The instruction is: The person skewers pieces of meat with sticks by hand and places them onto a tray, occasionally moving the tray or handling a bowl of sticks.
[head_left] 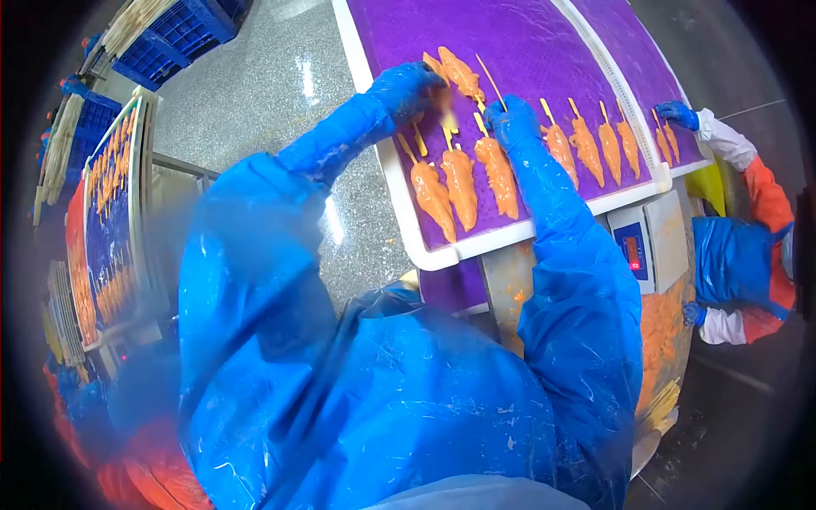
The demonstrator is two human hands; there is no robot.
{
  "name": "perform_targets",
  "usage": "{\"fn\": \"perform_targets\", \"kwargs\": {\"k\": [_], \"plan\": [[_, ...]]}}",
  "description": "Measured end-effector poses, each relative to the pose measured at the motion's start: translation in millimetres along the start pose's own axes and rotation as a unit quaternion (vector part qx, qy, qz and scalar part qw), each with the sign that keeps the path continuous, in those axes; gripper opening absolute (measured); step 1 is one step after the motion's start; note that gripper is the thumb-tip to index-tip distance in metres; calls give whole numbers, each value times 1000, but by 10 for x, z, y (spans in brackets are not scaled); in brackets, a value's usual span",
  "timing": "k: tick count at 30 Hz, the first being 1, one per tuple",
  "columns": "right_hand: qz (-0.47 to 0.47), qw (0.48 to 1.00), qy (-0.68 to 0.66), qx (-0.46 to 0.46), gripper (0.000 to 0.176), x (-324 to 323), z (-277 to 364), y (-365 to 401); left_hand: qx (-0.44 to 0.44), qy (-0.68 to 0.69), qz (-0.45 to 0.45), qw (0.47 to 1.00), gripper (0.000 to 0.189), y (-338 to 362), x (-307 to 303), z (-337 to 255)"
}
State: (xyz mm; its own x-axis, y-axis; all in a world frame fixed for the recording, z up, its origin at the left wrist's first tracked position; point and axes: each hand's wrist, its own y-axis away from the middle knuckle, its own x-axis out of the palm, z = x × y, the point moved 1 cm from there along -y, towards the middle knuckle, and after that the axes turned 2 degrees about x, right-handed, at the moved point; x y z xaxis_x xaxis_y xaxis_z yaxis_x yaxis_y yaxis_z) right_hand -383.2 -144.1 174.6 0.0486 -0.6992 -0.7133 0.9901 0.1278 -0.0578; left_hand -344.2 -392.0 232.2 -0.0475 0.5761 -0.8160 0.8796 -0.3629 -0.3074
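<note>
My left hand [408,89], in a blue glove, curls over a meat skewer [433,65] at the tray's left side; a blur hides part of its fingers. My gloved right hand [516,123] is closed on a thin wooden skewer stick [491,82], whose tip points up and left. Between the hands lies another orange-coated meat skewer [461,73]. Nearer me, a row of such skewers, among them one beside my right wrist [496,177], rests on the purple tray [544,42] with its white rim [493,243].
At the right, a person [739,242] in a blue apron reaches to skewers on the neighbouring tray [629,38]. A scale [650,246] stands below the tray edge, near orange meat [665,336]. To the left are a rack of skewers [115,204] and blue crates [174,42].
</note>
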Motion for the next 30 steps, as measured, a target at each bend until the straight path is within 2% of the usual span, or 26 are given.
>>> {"fn": "perform_targets", "kwargs": {"k": [2, 3, 5, 6, 7, 8, 9, 11, 12, 14, 15, 16, 17, 18, 20, 21, 22, 23, 24, 25, 26, 27, 28, 29, 30], "plan": [[0, 1000, -19, 0, 10, 88, -45, -133, -43, -38, 71, 996, 46, -114, 39, 218], [-1, 1000, -29, 3, 10, 82, -16, -136, -40, -37, 72, 996, 46, -146, 13, 203], [6, 998, -58, 17, 11, 83, 31, -147, 6, -119, -4, 993, 47, -205, -33, 164], [14, 996, -78, 28, 11, 95, 51, -165, 8, -119, -4, 993, 47, -269, -49, 170], [12, 997, -76, 29, 11, 26, 21, -74, 48, -94, 1, 994, 48, -301, -48, 36], [30, 991, -124, 31, 11, 17, 20, -85, 85, -72, 4, 994, 48, -372, -62, 7], [47, 984, -171, 32, 11, 16, 8, -99, 86, -72, 3, 994, 48, -459, -28, 36], [55, 974, -219, 32, 12, -30, 24, -69, 170, -142, -26, 975, 46, -685, 81, 152], [64, 961, -267, 31, 13, -58, 34, -69, 173, -140, -27, 974, 46, -824, 135, 272], [53, 962, -265, 34, 14, -129, 35, -85, 174, -65, 156, 970, 43, -1082, 273, 464], [45, 962, -266, 38, 15, -171, 68, -84, 178, -63, 157, 969, 43, -1146, 288, 475], [41, 963, -265, 40, 15, -205, 85, -49, 142, -14, 190, 971, 41, -1199, 319, 489], [41, 953, -290, 83, 16, -231, 102, 6, 106, 35, 223, 968, 40, -1246, 344, 501], [41, 940, -314, 124, 17, -234, 106, 47, 109, 36, 225, 968, 40, -1256, 340, 493], [36, 926, -353, 127, 17, -112, -23, 62, 132, 45, 191, 972, 36, -1227, 316, 497], [6, 957, -271, 98, 16, -103, -20, 80, 132, 47, 196, 971, 36, -1193, 306, 459], [-23, 980, -187, 66, 16, -85, -27, 69, 64, 136, 196, 969, 36, -1179, 294, 454], [-25, 979, -190, 67, 16, -69, -43, 69, -5, 222, 193, 956, 36, -1171, 277, 447], [-49, 996, -55, 52, 17, -61, -15, 72, -5, 220, 198, 955, 36, -1172, 312, 483], [-73, 993, 83, 35, 18, -85, 32, 85, -13, 200, 159, 967, 37, -1162, 329, 491], [-74, 993, 82, 37, 18, -102, 75, 100, -21, 181, 120, 976, 39, -1148, 338, 505], [-80, 991, 100, 39, 20, -115, 96, 117, -21, 181, 121, 976, 39, -1114, 287, 505], [-85, 988, 119, 42, 23, -152, 138, 140, 93, 65, 79, 990, 42, -1057, 164, 473], [-86, 988, 118, 45, 23, -221, 164, 171, 206, -53, 34, 977, 44, -986, 51, 427], [-72, 988, 128, 40, 24, -331, 234, 233, 209, -53, 38, 976, 44, -877, -40, 388]]}}
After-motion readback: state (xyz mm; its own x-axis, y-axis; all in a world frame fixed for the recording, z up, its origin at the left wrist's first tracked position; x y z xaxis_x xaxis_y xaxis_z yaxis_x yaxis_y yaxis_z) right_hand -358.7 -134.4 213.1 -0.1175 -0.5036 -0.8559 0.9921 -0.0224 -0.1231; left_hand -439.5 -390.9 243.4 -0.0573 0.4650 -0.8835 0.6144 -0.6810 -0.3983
